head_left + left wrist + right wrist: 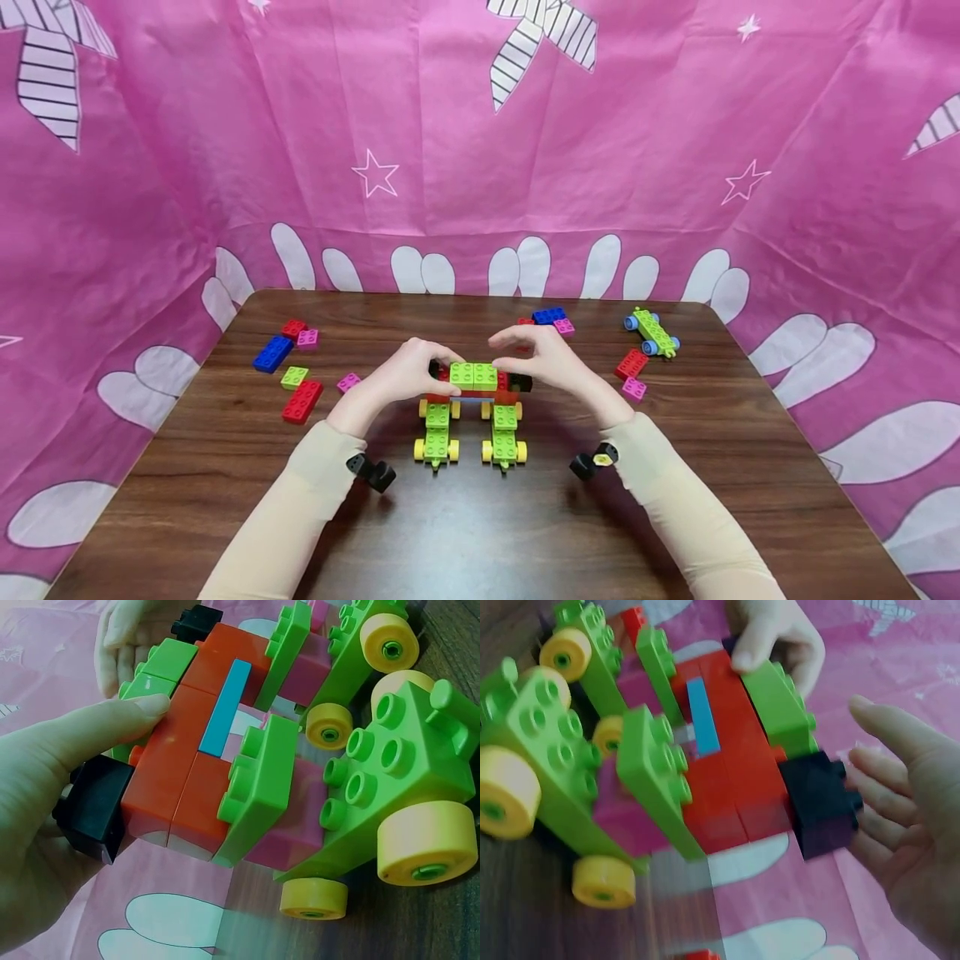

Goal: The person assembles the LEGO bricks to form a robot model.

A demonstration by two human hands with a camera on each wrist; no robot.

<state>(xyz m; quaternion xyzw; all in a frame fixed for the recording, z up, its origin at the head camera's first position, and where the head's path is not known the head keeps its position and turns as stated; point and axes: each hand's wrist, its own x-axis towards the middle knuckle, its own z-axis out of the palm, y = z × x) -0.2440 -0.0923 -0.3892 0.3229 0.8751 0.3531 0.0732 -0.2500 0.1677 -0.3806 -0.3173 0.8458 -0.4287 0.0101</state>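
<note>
With the left hand pinching the left end of the brick model, mid-table, and the right hand spread beside it, pressure should be applied squarely.

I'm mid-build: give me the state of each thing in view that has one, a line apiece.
Left grip, closed around the model's left end.
Right grip, fingers relaxed, holding nothing.
Multicoloured plastic brick model, joined together, held at its left end.
Two lime-green plastic bases with yellow wheels, attached to the model.
Lime-green plastic base with blue wheels, separate, nothing stacked on it.
Long blue plastic brick at left, loose, studs up.
</note>
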